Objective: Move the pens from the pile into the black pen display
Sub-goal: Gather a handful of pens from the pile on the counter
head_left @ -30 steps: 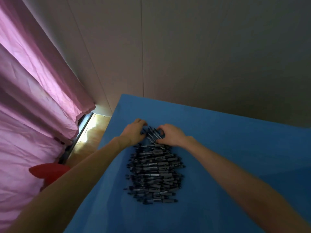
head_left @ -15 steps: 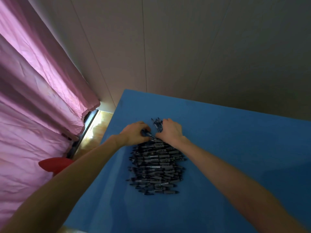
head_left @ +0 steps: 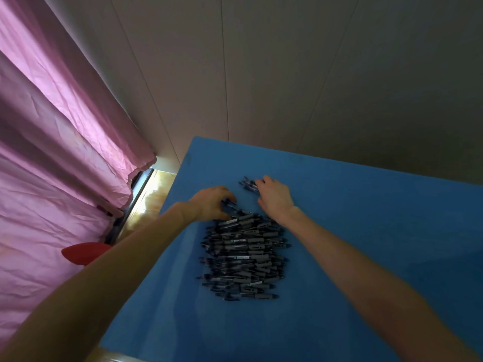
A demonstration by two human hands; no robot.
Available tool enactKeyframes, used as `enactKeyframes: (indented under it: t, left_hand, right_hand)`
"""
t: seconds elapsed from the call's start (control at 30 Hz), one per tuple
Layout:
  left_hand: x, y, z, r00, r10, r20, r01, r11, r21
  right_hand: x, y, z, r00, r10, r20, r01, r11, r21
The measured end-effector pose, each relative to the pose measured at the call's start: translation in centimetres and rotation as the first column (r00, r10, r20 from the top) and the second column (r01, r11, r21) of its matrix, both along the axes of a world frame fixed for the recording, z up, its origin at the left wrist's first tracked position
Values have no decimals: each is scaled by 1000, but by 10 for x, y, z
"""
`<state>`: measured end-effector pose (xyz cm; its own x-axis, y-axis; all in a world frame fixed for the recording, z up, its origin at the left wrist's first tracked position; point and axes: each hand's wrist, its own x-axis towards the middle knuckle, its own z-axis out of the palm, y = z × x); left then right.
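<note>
Matt blue tabletop (head_left: pixel 366 231), creased pink cloth curtain (head_left: pixel 52 126), glossy wooden floor (head_left: pixel 149 199)

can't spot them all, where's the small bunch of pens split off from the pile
In the head view, the small bunch of pens lies on the blue table beyond the pile, under the right hand fingertips.

Open blue counter (head_left: pixel 366 231) right of and nearer than the pen pile (head_left: pixel 245 257). Wall (head_left: pixel 287 74) bounds the far edge; pink curtain (head_left: pixel 52 152) hangs left, off the counter.
</note>
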<state>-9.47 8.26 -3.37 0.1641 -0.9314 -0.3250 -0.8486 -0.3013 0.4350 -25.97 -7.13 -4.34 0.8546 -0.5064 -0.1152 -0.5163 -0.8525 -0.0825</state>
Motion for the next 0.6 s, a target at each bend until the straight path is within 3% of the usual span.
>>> enactKeyframes:
  t: [0.1,0.43,0.6]
  left_hand:
    - [-6,-5,-4,997,-68,45,68,998,-10]
    - [-20,-36,1,952,-142,272,169,982,-79]
    - [-28,-43,-4,921,-139,365,168,985,-50]
  right_hand:
    - [-17,-19,-7,999,25,40,-25,1000,12]
    - [-33,-38,-14,986,-129,107,104,971,216]
    - [-34,-36,-14,979,-158,128,127,967,219]
